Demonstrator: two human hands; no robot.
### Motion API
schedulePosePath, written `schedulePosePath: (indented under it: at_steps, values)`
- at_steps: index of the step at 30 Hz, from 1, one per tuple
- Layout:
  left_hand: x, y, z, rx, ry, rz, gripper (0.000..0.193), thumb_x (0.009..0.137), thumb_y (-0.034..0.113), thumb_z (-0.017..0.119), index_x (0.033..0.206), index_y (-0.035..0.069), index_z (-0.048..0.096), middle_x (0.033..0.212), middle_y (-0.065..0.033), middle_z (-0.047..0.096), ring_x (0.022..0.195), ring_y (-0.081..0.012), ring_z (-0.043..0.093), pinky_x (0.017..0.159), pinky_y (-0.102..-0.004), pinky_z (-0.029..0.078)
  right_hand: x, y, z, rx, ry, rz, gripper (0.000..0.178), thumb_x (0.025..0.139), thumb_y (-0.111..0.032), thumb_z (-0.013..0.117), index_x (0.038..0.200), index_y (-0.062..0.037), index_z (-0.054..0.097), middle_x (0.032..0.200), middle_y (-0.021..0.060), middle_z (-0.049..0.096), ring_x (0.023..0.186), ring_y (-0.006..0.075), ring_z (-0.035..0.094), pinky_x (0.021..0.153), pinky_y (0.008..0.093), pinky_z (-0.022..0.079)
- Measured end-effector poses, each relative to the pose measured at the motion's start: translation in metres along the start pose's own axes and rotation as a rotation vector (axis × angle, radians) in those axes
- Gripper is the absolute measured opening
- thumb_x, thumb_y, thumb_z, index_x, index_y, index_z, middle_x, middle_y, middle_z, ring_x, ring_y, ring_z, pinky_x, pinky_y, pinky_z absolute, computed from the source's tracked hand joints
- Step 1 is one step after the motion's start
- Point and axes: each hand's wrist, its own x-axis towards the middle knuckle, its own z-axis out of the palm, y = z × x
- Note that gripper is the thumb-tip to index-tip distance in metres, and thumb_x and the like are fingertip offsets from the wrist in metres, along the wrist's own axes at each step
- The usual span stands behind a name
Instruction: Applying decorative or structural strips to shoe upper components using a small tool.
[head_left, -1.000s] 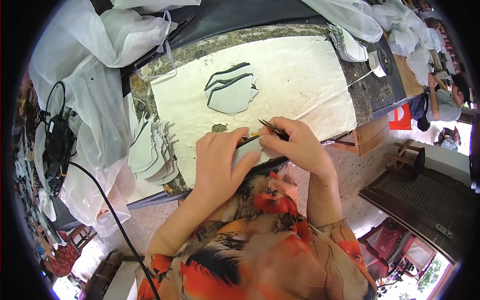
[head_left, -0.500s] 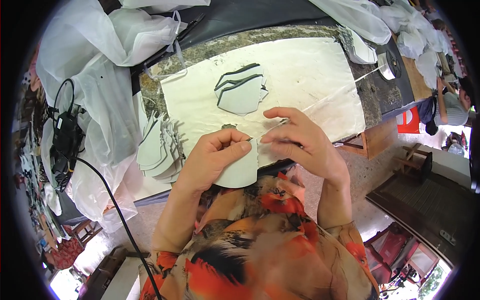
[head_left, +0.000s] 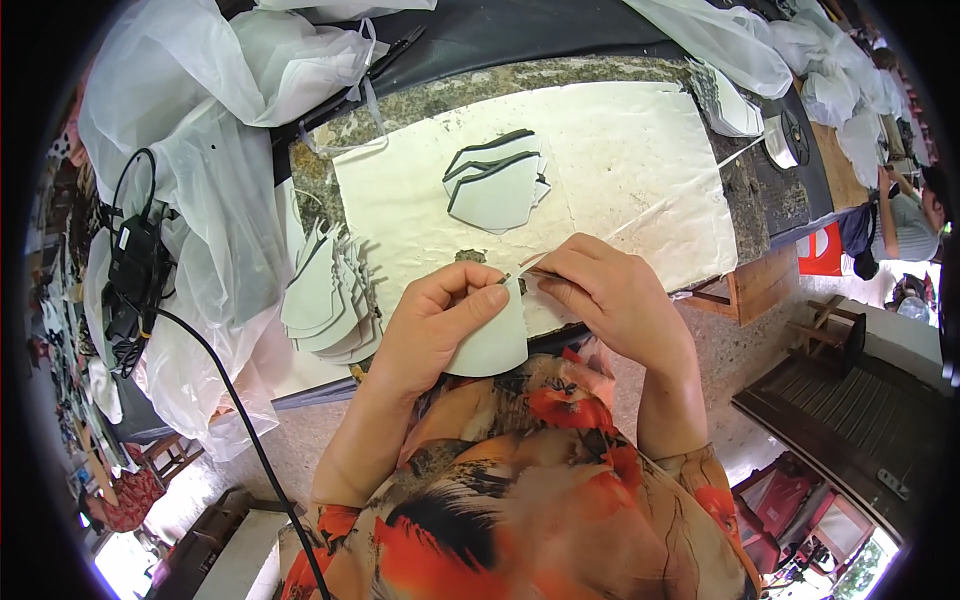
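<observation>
The left hand (head_left: 432, 325) grasps a pale cut piece (head_left: 492, 340) at the near edge of the surface (head_left: 640, 150), while the right hand (head_left: 612, 295) pinches a thin tool (head_left: 522, 268) against its top.

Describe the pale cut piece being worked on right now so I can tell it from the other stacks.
Start at the big cream mat on the stone-topped table. At its near edge, the left hand holds one pale grey curved piece. Unlike the fanned stack and dark-edged pile, it is single and lifted.
</observation>
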Motion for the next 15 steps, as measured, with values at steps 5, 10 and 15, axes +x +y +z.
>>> schedulePosePath:
  at_steps: [5, 10, 15]
  values:
    - [0.003, 0.000, 0.001, -0.001, 0.028, 0.011, 0.015, 0.099, 0.014, 0.072, 0.108, 0.002, 0.071, 0.091, 0.0053, 0.065, 0.081, -0.0018, 0.055, 0.072, -0.0189, 0.046, 0.000, 0.004, 0.000, 0.015, 0.006, -0.028, 0.017, 0.095, -0.014, 0.065, 0.109, -0.0072, 0.071, 0.093, 0.0110, 0.066, 0.084, 0.0323, 0.066, 0.072, 0.0388, 0.053]
    - [0.000, -0.006, 0.008, 0.120, 0.052, 0.055, 0.015, 0.100, 0.014, 0.072, 0.108, 0.001, 0.071, 0.089, 0.0062, 0.064, 0.080, -0.0013, 0.053, 0.070, -0.0186, 0.043, 0.002, 0.004, 0.001, 0.134, -0.021, -0.007, 0.020, 0.099, -0.018, 0.063, 0.109, -0.0018, 0.068, 0.094, 0.0135, 0.067, 0.083, 0.0292, 0.065, 0.074, 0.0371, 0.052]
    - [-0.001, -0.010, 0.017, 0.144, 0.085, 0.096, 0.014, 0.100, 0.013, 0.072, 0.107, 0.001, 0.071, 0.088, 0.0062, 0.063, 0.079, -0.0018, 0.052, 0.070, -0.0192, 0.043, 0.002, 0.007, 0.000, 0.313, -0.059, 0.058, 0.029, 0.104, -0.028, 0.057, 0.107, -0.0003, 0.067, 0.097, 0.0168, 0.068, 0.088, 0.0321, 0.063, 0.079, 0.0391, 0.050]
